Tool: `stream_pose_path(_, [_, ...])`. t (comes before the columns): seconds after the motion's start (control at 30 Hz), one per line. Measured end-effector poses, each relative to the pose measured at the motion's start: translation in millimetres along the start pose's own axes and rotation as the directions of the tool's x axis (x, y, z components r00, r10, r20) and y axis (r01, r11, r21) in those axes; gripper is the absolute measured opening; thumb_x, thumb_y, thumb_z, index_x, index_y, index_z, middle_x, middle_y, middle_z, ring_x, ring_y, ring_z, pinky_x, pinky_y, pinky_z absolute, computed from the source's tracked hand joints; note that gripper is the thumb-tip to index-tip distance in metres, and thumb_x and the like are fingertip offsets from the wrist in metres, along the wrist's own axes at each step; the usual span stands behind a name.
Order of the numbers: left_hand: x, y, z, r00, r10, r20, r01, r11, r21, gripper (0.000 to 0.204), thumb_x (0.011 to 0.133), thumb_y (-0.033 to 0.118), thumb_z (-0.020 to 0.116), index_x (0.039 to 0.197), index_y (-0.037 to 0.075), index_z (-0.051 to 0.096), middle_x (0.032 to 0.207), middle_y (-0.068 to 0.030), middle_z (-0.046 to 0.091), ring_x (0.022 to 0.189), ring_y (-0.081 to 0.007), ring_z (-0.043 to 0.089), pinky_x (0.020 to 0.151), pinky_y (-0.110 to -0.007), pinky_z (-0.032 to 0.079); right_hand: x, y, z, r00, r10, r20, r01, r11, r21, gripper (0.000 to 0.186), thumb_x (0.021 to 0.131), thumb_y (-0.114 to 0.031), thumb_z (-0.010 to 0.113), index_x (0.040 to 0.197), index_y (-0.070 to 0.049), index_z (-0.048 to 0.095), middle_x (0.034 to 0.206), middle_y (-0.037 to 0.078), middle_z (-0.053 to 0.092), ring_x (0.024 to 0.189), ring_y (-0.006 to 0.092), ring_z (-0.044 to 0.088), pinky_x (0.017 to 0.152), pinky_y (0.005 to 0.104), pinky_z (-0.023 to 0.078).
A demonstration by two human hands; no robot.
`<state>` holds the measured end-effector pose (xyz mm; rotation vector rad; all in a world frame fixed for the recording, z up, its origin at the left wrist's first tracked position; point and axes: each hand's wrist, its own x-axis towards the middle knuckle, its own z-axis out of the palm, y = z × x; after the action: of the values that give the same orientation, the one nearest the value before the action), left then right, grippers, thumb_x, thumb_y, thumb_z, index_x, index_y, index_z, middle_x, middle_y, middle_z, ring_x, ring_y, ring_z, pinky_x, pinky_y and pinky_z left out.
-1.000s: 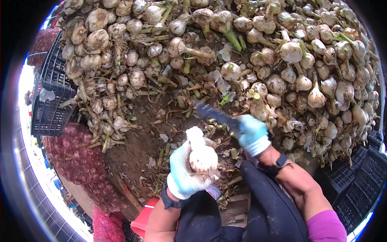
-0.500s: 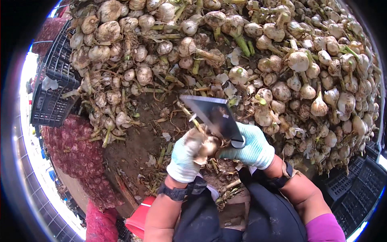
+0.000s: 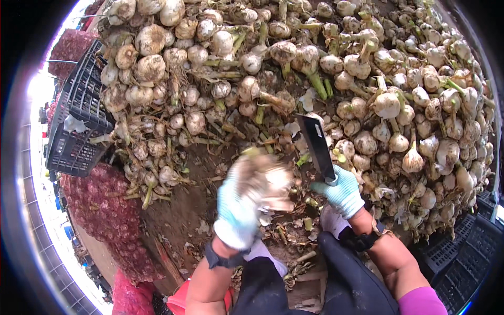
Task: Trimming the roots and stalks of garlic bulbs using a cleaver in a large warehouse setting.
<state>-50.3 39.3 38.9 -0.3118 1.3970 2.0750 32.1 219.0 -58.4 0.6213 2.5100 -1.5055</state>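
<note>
My left hand [image 3: 233, 205], in a pale blue and white glove, is closed around garlic [image 3: 268, 181] that motion smears, so I cannot tell how many bulbs are in it. To its right, my right hand [image 3: 342, 195] wears a matching glove and grips a broad dark-bladed knife [image 3: 316, 144]. The blade points up and away from me, apart from the held garlic. Its handle is mostly hidden by my fingers. Beyond both hands spreads a large heap of garlic bulbs [image 3: 386, 105], many with stalks on.
Black plastic crates stand at the left [image 3: 79, 121] and lower right [image 3: 464, 247]. A red mesh sack [image 3: 100, 205] full of garlic lies beside the left crate. Cut stalks and loose skins litter the ground around my feet. A red bucket [image 3: 181, 298] is near my left forearm.
My hands have moved apart. The knife has swung from across the garlic to upright on the right. The long stalk seen on the held garlic no longer shows clearly.
</note>
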Motion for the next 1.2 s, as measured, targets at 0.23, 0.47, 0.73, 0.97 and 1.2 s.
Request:
stream_pose_path(0.23, [134,22,20,0.923,0.277,-0.268,0.209,0.222,0.952,0.087,0.073,0.05,0.068,0.13,-0.005,0.032,0.117,-0.0252,0.053,0.101,-0.0344,0.058,0.087,-0.04,0.046,8,-6,-15,0.972,0.233,0.0,-0.217,0.903,0.372,0.029,0.065,-0.026,0.078,0.08,-0.006,0.062,0.064,0.003,0.059,0.056,0.0103,0.051,0.056,0.0262,0.045])
stream_pose_path(0.47, [196,2,21,0.821,0.324,-0.471,0.44,0.169,0.882,0.077,0.065,0.033,0.074,0.124,0.004,0.033,0.114,-0.0259,0.049,0.099,-0.039,0.057,0.082,-0.045,0.048,16,-23,-17,0.981,0.19,0.035,-0.193,0.959,0.205,0.033,0.066,-0.031,0.077,0.086,-0.007,0.064,0.07,0.008,0.064,0.063,0.018,0.061,0.062,0.0309,0.048])
stream_pose_path(0.73, [115,-46,-95,0.917,0.375,-0.132,-0.095,0.529,0.843,0.055,0.068,0.002,0.071,0.117,0.004,0.046,0.106,-0.0096,0.059,0.095,-0.0179,0.058,0.083,-0.03,0.049,9,-29,-21,1.0,0.009,-0.022,-0.008,1.0,0.026,0.026,0.067,-0.022,0.074,0.084,-0.007,0.063,0.074,0.013,0.062,0.067,0.0285,0.062,0.06,0.0341,0.049])
stream_pose_path(0.97, [16,-45,-45,0.996,-0.07,0.058,0.072,0.996,-0.048,0.05,0.087,0.045,0.051,0.119,0.007,0.045,0.107,-0.0113,0.058,0.096,-0.02,0.059,0.085,-0.037,0.051,-19,-57,-13,0.877,-0.428,0.218,0.48,0.77,-0.42,0.038,0.057,-0.008,0.067,0.093,-0.005,0.058,0.078,0.01,0.057,0.067,0.0294,0.058,0.058,0.0379,0.046])
stream_pose_path(1.2, [-10,-46,-53,0.993,0.11,-0.052,-0.075,0.887,0.455,0.055,0.072,0.021,0.073,0.116,0.001,0.047,0.106,-0.0107,0.058,0.097,-0.016,0.057,0.087,-0.029,0.046,-35,-58,0,0.773,-0.606,0.187,0.62,0.66,-0.425,0.028,0.065,-0.015,0.058,0.092,-0.007,0.056,0.067,0.006,0.051,0.059,0.0228,0.053,0.05,0.0364,0.038])
